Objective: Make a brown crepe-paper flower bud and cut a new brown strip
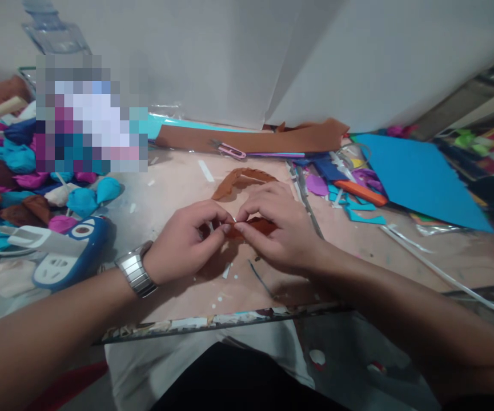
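Observation:
My left hand and my right hand meet fingertip to fingertip over the table. Between them they pinch a strip of brown crepe-like material, with a tiny white bit showing at the pinch. Most of that strip is hidden under my right fingers. Just beyond the hands, a longer curved brown strip lies loose, its right end running behind my right hand. A metal watch is on my left wrist.
Left are a blue-and-white power strip and several wrapped coloured bundles. Pink thread snips rest by a flat brown sheet at the back. An orange cutter and a blue sheet lie right.

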Demonstrator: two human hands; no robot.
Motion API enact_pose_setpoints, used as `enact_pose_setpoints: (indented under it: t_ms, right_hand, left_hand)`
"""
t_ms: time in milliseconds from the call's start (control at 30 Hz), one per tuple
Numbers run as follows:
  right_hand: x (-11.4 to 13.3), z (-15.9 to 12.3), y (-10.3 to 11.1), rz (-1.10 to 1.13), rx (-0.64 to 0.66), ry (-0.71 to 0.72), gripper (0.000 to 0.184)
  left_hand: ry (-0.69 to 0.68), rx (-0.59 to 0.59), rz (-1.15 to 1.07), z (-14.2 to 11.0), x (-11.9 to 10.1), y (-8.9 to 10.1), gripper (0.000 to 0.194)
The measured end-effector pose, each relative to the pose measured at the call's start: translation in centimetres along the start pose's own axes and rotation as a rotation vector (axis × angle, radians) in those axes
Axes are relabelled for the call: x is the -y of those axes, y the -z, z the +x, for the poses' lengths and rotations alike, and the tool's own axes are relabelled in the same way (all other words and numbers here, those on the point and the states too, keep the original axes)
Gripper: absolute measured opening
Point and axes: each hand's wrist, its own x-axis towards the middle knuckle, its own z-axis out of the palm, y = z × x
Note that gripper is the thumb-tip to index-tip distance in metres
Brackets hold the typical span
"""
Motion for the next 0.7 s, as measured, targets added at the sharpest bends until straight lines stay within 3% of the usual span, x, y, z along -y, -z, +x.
enact_pose_setpoints:
  t_ms: [267, 467, 700]
  right_hand:
    - [0.03, 0.04, 0.20, 0.005, -0.030, 0.009, 0.008]
    - [0.18, 0.10, 0.21, 0.012, -0.053, 0.023, 0.007]
    - [0.19, 0.10, 0.23, 0.024, -0.083, 0.039, 0.007]
  left_hand:
    - [0.086, 0.042, 0.008, -0.04, 0.24, 0.01, 0.014]
    - [0.076, 0.066, -0.035, 0.02, -0.21, -0.02, 0.014]
    - [0.108, 0.038, -0.028, -0.03, 0.15, -0.30, 0.012]
